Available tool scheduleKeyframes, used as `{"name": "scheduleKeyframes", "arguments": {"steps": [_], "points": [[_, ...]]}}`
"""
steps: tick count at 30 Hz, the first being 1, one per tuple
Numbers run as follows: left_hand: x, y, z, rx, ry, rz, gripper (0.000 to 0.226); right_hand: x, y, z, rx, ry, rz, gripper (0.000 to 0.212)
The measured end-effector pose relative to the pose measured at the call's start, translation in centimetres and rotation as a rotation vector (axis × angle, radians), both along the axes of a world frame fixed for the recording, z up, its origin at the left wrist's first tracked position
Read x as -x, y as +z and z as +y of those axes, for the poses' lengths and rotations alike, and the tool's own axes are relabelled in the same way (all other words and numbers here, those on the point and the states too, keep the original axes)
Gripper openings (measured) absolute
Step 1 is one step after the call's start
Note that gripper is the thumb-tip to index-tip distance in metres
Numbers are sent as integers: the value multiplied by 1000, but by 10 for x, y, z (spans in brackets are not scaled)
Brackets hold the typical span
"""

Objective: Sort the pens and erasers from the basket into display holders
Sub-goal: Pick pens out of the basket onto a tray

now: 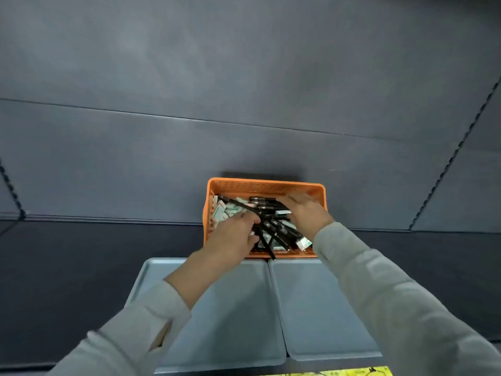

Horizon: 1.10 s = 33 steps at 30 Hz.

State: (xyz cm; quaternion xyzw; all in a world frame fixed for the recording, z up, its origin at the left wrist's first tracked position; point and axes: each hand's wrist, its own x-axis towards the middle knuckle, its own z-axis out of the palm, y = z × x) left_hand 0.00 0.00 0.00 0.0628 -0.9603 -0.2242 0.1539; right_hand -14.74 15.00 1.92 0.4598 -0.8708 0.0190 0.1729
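Observation:
An orange perforated basket (260, 185) sits on the dark surface and holds several black pens (284, 232) mixed with white-and-green boxed erasers (222, 211). My left hand (230, 237) reaches into the basket's near left part, fingers curled round black pens. My right hand (305, 211) lies over the right side of the pile, fingers bent down among pens and erasers; what it holds is hidden. Two blue-grey trays sit side by side in front of the basket, the left tray (238, 335) and the right tray (320, 308).
A dark blue-grey padded surface (189, 145) with seams spreads all around. A yellow patterned strip (339, 373) shows at the bottom edge. My grey sleeves cross over both trays.

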Motion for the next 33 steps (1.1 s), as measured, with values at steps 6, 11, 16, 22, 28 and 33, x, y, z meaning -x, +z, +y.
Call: {"name": "scheduleKeyframes", "arguments": {"steps": [6,11,16,22,28,33], "points": [[27,-17,1,129,39,3,63,23,-6,-1,-153,-66,-44,59],[43,-28,5,235,107,64,58,45,-8,-10,-220,-61,-2,57],[54,-31,6,232,173,127,35,59,-14,-14,-202,66,127,40],[54,-31,11,170,246,255,20,55,-12,-7,-89,159,150,31],[46,-22,12,77,405,410,20,47,-5,7,-32,117,-44,27],[37,-17,18,44,322,292,13,45,-6,7,-57,119,-333,22]]}}
